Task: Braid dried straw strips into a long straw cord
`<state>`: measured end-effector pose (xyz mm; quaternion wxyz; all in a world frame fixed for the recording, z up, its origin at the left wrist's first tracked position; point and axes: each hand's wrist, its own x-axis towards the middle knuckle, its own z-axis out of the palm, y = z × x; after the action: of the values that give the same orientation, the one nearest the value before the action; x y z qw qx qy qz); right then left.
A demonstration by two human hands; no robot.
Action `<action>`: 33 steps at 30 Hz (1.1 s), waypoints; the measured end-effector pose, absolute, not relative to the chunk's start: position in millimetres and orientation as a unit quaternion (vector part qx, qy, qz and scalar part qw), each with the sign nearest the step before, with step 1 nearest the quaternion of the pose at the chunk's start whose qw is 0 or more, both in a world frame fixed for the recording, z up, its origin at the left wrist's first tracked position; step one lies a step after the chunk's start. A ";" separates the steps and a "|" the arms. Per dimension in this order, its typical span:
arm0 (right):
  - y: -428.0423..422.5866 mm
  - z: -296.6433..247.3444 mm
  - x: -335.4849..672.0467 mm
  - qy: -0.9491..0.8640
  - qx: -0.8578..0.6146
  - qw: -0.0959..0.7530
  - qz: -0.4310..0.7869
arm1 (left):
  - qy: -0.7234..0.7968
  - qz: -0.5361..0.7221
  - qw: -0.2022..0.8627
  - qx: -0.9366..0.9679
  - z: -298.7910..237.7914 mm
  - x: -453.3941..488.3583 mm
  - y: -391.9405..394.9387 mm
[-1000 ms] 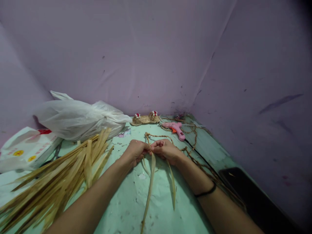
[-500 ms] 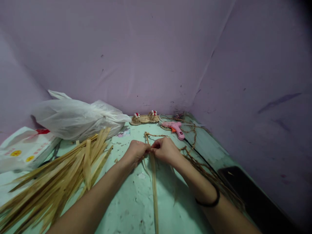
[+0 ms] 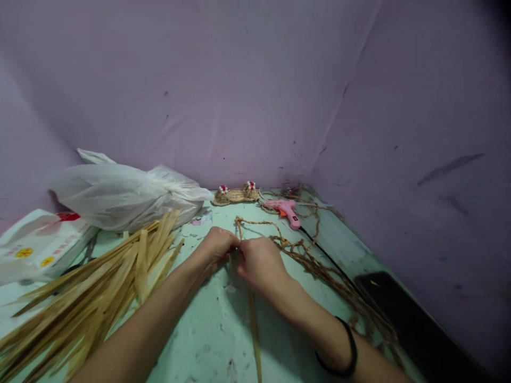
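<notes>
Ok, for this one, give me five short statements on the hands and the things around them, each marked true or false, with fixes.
1. The left hand and right hand are close together at the cord. True.
2. The glue gun is green. False: it is pink.
3. The black band is around the left wrist. False: it is on the right arm.
4. Dry leaves lie to the left of the left hand. True.
5. The plastic bag is right of the glue gun. False: it is to its left.
</notes>
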<state>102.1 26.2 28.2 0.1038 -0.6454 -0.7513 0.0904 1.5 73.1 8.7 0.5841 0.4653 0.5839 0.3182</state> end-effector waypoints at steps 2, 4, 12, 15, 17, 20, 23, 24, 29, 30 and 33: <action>31.3 29.5 109.1 -0.749 -0.638 0.127 0.121 | 0.579 0.306 0.572 0.494 7.6 -2.3 75.2; 41.3 30.7 121.3 -0.719 -0.641 0.192 0.190 | 0.561 0.283 0.602 0.493 6.3 -7.4 78.8; 63.4 21.9 131.2 -0.376 -0.533 0.395 0.647 | 0.459 0.214 0.749 0.426 10.9 -19.4 86.4; 60.4 16.9 120.2 -0.361 -0.502 0.356 0.701 | 0.458 0.208 0.741 0.445 9.8 -18.7 85.4; 60.0 12.6 116.4 -0.371 -0.524 0.341 0.687 | 0.483 0.208 0.709 0.470 6.8 -17.3 84.5; 61.4 4.0 115.6 -0.417 -0.572 0.329 0.624 | 0.539 0.208 0.622 0.529 3.2 -13.9 82.4; 62.2 -3.8 116.2 -0.468 -0.604 0.315 0.563 | 0.574 0.193 0.531 0.594 6.2 -12.6 81.1; 62.0 -5.5 116.3 -0.480 -0.609 0.315 0.547 | 0.584 0.182 0.495 0.617 9.2 -13.2 81.0; 61.0 -9.5 115.2 -0.498 -0.591 0.341 0.536 | 0.620 0.130 0.328 0.701 28.5 -14.3 73.9; 60.9 -9.9 114.5 -0.487 -0.586 0.349 0.546 | 0.625 0.132 0.309 0.705 30.3 -11.3 69.4; 60.1 -11.8 112.6 -0.431 -0.570 0.383 0.585 | 0.640 0.180 0.254 0.702 27.4 5.7 49.8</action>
<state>112.6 60.1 -11.8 0.3828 -0.5701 -0.4311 0.5853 5.7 49.8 27.4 0.2545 0.7020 0.6403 0.1801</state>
